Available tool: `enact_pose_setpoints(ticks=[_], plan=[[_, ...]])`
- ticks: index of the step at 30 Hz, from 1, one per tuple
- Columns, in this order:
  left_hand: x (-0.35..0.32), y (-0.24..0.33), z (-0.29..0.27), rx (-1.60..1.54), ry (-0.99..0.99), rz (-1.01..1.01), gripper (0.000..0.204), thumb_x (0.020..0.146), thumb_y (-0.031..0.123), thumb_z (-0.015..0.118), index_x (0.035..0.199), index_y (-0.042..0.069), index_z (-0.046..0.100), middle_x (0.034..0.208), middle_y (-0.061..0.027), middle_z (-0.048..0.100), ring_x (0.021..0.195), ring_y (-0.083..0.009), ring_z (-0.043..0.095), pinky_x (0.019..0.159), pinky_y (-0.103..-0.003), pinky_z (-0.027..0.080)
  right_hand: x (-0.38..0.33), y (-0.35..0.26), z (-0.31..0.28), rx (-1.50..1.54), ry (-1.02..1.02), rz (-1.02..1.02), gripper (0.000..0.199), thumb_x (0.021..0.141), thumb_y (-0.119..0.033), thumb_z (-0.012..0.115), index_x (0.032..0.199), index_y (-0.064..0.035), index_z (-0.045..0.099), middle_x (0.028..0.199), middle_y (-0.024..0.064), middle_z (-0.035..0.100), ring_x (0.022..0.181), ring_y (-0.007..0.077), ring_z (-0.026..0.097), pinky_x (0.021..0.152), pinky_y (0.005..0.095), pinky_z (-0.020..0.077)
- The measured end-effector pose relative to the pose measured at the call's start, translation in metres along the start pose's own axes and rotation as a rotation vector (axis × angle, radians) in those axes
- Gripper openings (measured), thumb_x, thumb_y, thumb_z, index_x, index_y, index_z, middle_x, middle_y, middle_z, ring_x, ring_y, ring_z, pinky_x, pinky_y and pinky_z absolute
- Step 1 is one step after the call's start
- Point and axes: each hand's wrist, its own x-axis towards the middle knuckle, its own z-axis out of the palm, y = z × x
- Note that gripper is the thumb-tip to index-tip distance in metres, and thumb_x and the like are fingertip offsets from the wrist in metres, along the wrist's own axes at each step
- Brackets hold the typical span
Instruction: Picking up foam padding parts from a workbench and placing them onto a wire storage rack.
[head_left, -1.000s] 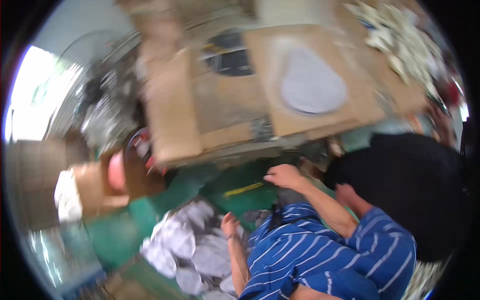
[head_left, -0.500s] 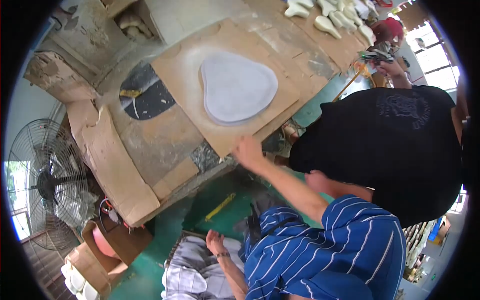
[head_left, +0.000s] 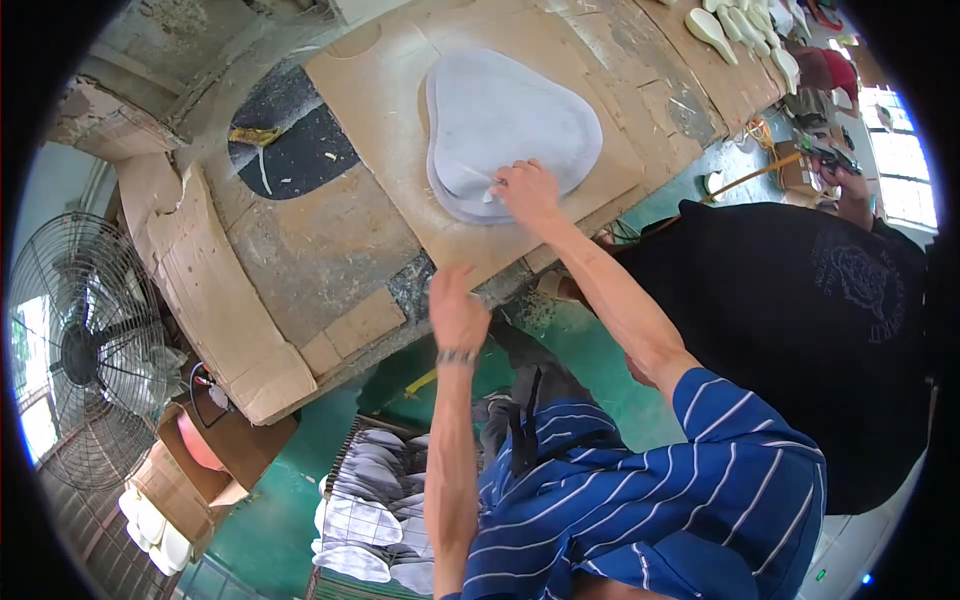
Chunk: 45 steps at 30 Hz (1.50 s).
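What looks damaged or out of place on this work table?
The cardboard covering at the table's left end is torn and ragged, with patched pieces. A dark oval patch is exposed, with a crumpled yellow scrap on it. The grey sheets under the right hand lie stacked neatly.

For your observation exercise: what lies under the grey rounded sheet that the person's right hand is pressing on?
Under the top grey sheet more matching grey edges show at its lower left, so it tops a stack on a brown board. The right hand rests on it. How many sheets is hidden.

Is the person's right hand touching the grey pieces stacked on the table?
Touching. The head view shows the right hand with fingertips pressed on the grey stack's near edge.
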Motion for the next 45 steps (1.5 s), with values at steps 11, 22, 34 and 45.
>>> enact_pose_setpoints(ticks=[11, 22, 34, 45], plan=[[0.112, -0.003, 0.067, -0.044, -0.053, -0.158, 0.048, 0.067, 0.004, 0.063, 0.114, 0.008, 0.062, 0.124, -0.0097, 0.060, 0.124, -0.0330, 0.052, 0.101, -0.048, 0.043, 0.166, 0.024, -0.130, -0.206, 0.157, -0.072, 0.024, 0.085, -0.020, 0.058, 0.078, -0.0031, 0.074, 0.076, 0.0213, 0.071, 0.071, 0.0403, 0.071, 0.067, 0.0497, 0.0575], [0.128, -0.061, 0.069, -0.993, -0.100, -0.432, 0.060, 0.080, 0.002, 0.063, 0.139, 0.003, 0.053, 0.130, -0.0103, 0.062, 0.121, -0.0225, 0.057, 0.091, -0.035, 0.051, 0.147, -0.165, -0.340, -0.346, 0.447, -0.379, 0.016, 0.075, -0.017, 0.065, 0.074, -0.0040, 0.074, 0.073, 0.0203, 0.069, 0.072, 0.0385, 0.070, 0.065, 0.0500, 0.0552], [-0.143, 0.095, -0.183, -1.175, 0.486, 0.009, 0.083, 0.082, 0.014, 0.082, 0.150, 0.004, 0.036, 0.139, -0.0077, 0.051, 0.126, -0.0184, 0.051, 0.104, -0.035, 0.044, -0.126, -0.342, -0.263, -0.266, -0.070, -0.746, 0.012, 0.077, -0.019, 0.067, 0.084, -0.0099, 0.073, 0.081, 0.0105, 0.072, 0.082, 0.0274, 0.071, 0.067, 0.0406, 0.0541], [-0.398, 0.026, -0.188, -0.811, 0.922, -0.525, 0.060, 0.093, 0.042, 0.070, 0.132, -0.001, 0.057, 0.120, -0.0107, 0.066, 0.109, -0.0209, 0.061, 0.096, -0.036, 0.048, -0.369, -0.455, -0.116, -0.071, -0.461, -1.081, 0.013, 0.073, -0.020, 0.069, 0.073, -0.0075, 0.073, 0.076, 0.0154, 0.071, 0.073, 0.0319, 0.070, 0.060, 0.0461, 0.0539]])
